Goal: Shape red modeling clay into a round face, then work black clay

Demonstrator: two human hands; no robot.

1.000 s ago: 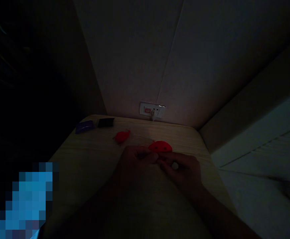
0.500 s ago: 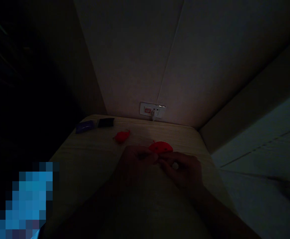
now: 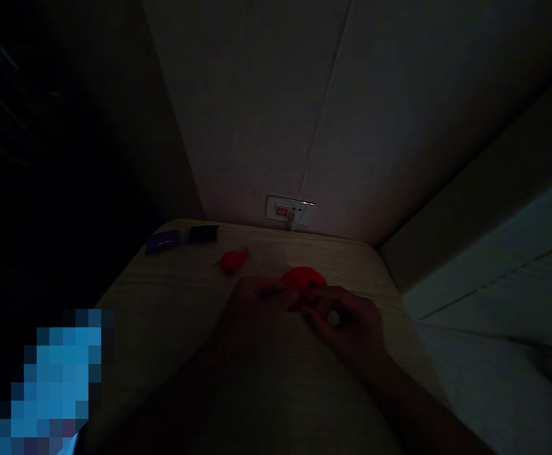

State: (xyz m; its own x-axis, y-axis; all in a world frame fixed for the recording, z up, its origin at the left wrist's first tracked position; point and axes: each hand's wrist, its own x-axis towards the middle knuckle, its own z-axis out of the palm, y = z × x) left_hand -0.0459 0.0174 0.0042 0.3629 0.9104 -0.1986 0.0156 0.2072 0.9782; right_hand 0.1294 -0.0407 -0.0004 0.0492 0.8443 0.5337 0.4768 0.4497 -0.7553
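Note:
In the dim head view, a red rounded piece (image 3: 303, 276) with two dark spots shows just beyond my fingertips. My left hand (image 3: 255, 309) is closed in a pinch at its lower left edge. My right hand (image 3: 355, 322) pinches at its lower right side, thumb and forefinger curved into a loop with a pale spot inside. The fingertips almost meet, and darker red shows between them. Part of the piece is hidden by my fingers. Farther left lies a small red bundle (image 3: 233, 260) with thin, pointed ends, touched by neither hand.
A purple packet (image 3: 162, 241) and a flat black item (image 3: 202, 234) lie at the back left of the wooden table (image 3: 351, 259). A wall socket (image 3: 272, 208) with a plug in it sits behind the table. A blurred blue patch (image 3: 62, 373) is at lower left.
The red rounded piece has shifted slightly left and up, and a bit more red shows between my fingertips. Both hands keep nearly the same place.

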